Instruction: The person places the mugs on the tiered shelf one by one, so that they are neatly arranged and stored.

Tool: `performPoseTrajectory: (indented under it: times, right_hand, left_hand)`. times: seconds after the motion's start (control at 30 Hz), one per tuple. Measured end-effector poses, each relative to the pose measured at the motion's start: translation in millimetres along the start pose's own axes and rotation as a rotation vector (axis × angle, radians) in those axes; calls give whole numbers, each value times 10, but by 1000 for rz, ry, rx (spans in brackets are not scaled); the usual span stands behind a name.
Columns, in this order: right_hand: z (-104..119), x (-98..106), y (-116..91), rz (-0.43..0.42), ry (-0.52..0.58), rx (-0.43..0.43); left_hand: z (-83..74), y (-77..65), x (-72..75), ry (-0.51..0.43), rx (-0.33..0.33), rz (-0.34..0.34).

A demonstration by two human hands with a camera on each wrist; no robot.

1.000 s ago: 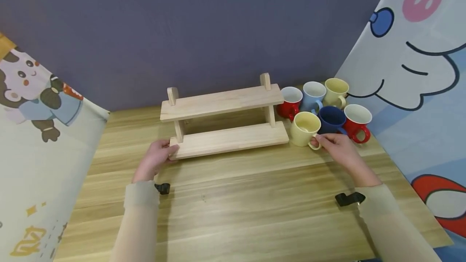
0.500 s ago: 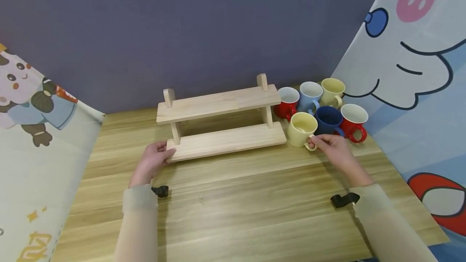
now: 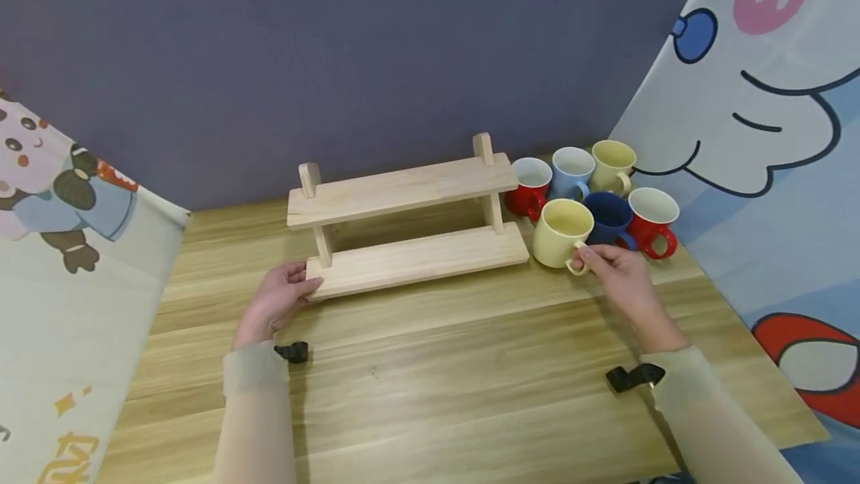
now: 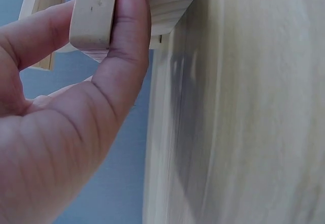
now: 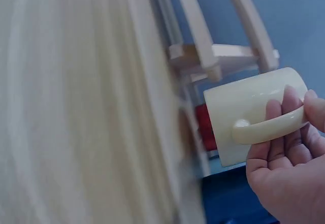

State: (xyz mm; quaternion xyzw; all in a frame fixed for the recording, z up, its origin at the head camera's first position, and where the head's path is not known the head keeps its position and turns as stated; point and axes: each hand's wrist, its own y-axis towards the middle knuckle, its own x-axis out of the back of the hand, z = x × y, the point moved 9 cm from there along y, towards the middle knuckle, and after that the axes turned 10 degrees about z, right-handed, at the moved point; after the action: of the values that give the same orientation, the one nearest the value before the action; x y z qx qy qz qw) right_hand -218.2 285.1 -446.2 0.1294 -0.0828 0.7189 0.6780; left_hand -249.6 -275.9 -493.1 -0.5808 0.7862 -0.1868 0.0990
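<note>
A two-tier wooden shelf stands against the back wall. My left hand grips the left end of its lower board, thumb on one face and fingers on the other, as the left wrist view shows of the board end. At the right end of the shelf, my right hand holds a pale yellow mug by its handle. The mug is upright, its base close over the table. Behind it stand a dark blue mug and a red mug with a white inside.
Also grouped at the back right are a light blue mug, another yellow mug and a second red mug. The wood-grain table meets a dark back wall, with cartoon-printed panels on both sides.
The yellow mug in my right hand has risen slightly from where it stood. My left hand keeps its grip on the shelf, and the head view has shifted a little.
</note>
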Motion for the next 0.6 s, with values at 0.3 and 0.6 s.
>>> performPoseTrajectory:
  times: [0.3, 0.6]
  right_hand:
    - [368, -40, -59, -39, 54, 65]
    - [870, -56, -95, -76, 217, 183]
  left_hand:
    - [52, -59, 32, -14, 10, -6]
    - [2, -24, 4, 16, -18, 8]
